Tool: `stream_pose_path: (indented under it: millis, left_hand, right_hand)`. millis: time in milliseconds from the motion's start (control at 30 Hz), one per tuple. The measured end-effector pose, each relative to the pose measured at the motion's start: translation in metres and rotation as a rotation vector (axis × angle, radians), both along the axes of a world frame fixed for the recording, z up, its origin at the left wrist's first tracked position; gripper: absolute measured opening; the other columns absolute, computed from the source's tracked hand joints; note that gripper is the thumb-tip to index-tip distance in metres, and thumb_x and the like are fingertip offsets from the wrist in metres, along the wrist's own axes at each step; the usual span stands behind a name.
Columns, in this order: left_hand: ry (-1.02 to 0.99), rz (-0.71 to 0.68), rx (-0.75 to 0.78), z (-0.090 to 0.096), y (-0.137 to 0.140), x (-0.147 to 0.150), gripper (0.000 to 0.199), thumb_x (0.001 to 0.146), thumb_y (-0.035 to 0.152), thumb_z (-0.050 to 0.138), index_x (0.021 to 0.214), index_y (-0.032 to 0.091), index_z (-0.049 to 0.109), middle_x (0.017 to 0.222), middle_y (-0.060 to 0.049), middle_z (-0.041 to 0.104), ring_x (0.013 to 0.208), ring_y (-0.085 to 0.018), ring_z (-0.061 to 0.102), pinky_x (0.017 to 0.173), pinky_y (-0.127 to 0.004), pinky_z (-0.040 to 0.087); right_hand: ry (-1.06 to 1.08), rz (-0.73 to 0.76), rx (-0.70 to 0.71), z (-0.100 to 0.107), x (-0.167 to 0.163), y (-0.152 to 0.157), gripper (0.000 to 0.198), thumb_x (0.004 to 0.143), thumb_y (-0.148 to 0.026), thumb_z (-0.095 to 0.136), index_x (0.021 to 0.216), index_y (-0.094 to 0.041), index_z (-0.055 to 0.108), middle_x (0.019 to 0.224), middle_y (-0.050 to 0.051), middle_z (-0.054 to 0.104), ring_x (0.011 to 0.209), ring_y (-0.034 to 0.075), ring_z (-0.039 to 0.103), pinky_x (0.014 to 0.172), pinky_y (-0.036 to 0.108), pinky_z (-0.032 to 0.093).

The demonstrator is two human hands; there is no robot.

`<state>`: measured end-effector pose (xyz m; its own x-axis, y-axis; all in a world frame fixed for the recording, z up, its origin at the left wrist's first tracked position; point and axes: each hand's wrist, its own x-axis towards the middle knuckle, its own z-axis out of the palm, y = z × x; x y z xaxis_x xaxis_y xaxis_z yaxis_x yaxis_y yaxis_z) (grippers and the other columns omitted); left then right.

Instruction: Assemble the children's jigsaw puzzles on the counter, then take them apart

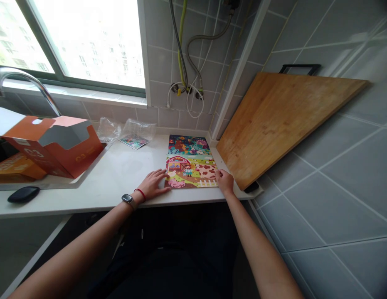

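Note:
A farm picture board (190, 170), with a red barn, a spotted cow and pink pigs, lies flat near the counter's front edge. Directly behind it is a dark blue picture board (189, 144) with colourful figures. My left hand (152, 184) rests on the counter with fingers stretched out, their tips at the farm board's left edge. At the opposite edge, my right hand (225, 182) is closed, its curled fingers gripping the board's right side. Whether the pictures are made of separate pieces is too small to tell.
An open orange box (59, 145) stands at the left by the tap (31, 77). Clear plastic bags (109, 129) and a small picture card (134, 141) lie behind. A wooden cutting board (287, 120) leans on the right wall. A black oval object (23, 194) sits front left.

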<state>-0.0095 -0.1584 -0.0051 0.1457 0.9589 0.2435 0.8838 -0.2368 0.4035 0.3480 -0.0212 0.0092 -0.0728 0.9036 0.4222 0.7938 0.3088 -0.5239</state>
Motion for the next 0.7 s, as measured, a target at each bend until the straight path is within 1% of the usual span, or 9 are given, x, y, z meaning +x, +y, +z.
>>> stream_pose_path:
  millis: [100,167,200,333,433,500,533,633,700]
  left_hand:
    - [-0.101,0.147,0.014,0.0,0.0,-0.002,0.065,0.09,0.069,0.054,0.133,0.022,0.062,0.154,-0.014,0.051,0.151,-0.042,0.03,0.12,-0.068,0.021]
    - [-0.258,0.241,0.032,0.001,0.002,-0.004,0.066,0.096,0.067,0.042,0.137,0.018,0.058,0.153,-0.017,0.053,0.152,-0.039,0.031,0.121,-0.062,0.026]
    - [-0.343,0.265,0.027,0.001,0.003,-0.006,0.067,0.097,0.066,0.039,0.138,0.017,0.056,0.151,-0.017,0.054,0.15,-0.036,0.035,0.121,-0.058,0.03]
    - [-0.601,0.278,-0.035,0.007,0.014,-0.019,0.062,0.099,0.064,0.037,0.138,0.018,0.053,0.146,-0.015,0.058,0.14,-0.028,0.052,0.118,-0.047,0.038]
    - [-0.707,0.261,-0.072,0.011,0.035,-0.034,0.057,0.1,0.061,0.038,0.134,0.018,0.054,0.146,-0.016,0.059,0.139,-0.026,0.053,0.116,-0.043,0.041]
    - [-0.689,0.248,-0.106,0.014,0.057,-0.045,0.057,0.098,0.059,0.042,0.134,0.017,0.054,0.146,-0.017,0.059,0.137,-0.027,0.055,0.113,-0.043,0.044]
    - [-0.636,0.245,-0.114,0.015,0.069,-0.049,0.057,0.097,0.058,0.045,0.135,0.016,0.053,0.145,-0.018,0.06,0.135,-0.028,0.056,0.112,-0.044,0.046]
    - [-0.33,0.212,-0.086,0.019,0.107,-0.055,0.057,0.093,0.052,0.054,0.134,0.013,0.055,0.138,-0.021,0.064,0.131,-0.033,0.059,0.11,-0.05,0.047]
    - [-0.127,0.151,-0.07,0.021,0.129,-0.052,0.055,0.092,0.046,0.058,0.135,0.012,0.055,0.131,-0.021,0.067,0.126,-0.035,0.062,0.108,-0.052,0.048]
  right_hand:
    - [-0.039,0.064,0.019,0.001,-0.005,-0.004,0.034,0.094,-0.036,0.048,0.077,-0.019,0.072,0.086,0.011,0.076,0.078,0.023,0.065,0.071,0.03,0.042]
    - [-0.053,0.112,0.021,-0.001,-0.007,-0.004,0.03,0.093,-0.033,0.049,0.082,-0.02,0.073,0.095,0.011,0.075,0.084,0.023,0.066,0.076,0.031,0.045]
    - [-0.056,0.133,0.022,-0.002,-0.008,-0.003,0.028,0.093,-0.032,0.05,0.083,-0.02,0.074,0.099,0.01,0.075,0.087,0.023,0.066,0.079,0.031,0.046]
    - [-0.056,0.178,0.057,-0.009,-0.007,0.01,0.025,0.092,-0.028,0.051,0.086,-0.021,0.074,0.104,0.011,0.073,0.098,0.027,0.065,0.09,0.037,0.049]
    - [0.002,0.168,0.064,-0.008,-0.008,0.03,0.024,0.091,-0.028,0.053,0.084,-0.021,0.074,0.099,0.011,0.073,0.096,0.027,0.067,0.091,0.039,0.051]
    - [0.045,0.182,0.069,-0.002,-0.012,0.047,0.023,0.09,-0.027,0.054,0.083,-0.02,0.074,0.096,0.011,0.074,0.093,0.026,0.068,0.089,0.039,0.052]
    - [0.07,0.2,0.066,0.001,-0.015,0.057,0.023,0.09,-0.028,0.054,0.082,-0.02,0.074,0.094,0.01,0.074,0.092,0.026,0.069,0.089,0.039,0.052]
    - [0.121,0.304,-0.003,0.011,-0.035,0.084,0.023,0.091,-0.031,0.056,0.088,-0.02,0.076,0.095,0.01,0.075,0.089,0.025,0.071,0.085,0.037,0.054]
    - [0.139,0.384,-0.032,0.016,-0.054,0.101,0.022,0.091,-0.031,0.058,0.089,-0.021,0.077,0.096,0.009,0.076,0.091,0.025,0.071,0.087,0.038,0.054]
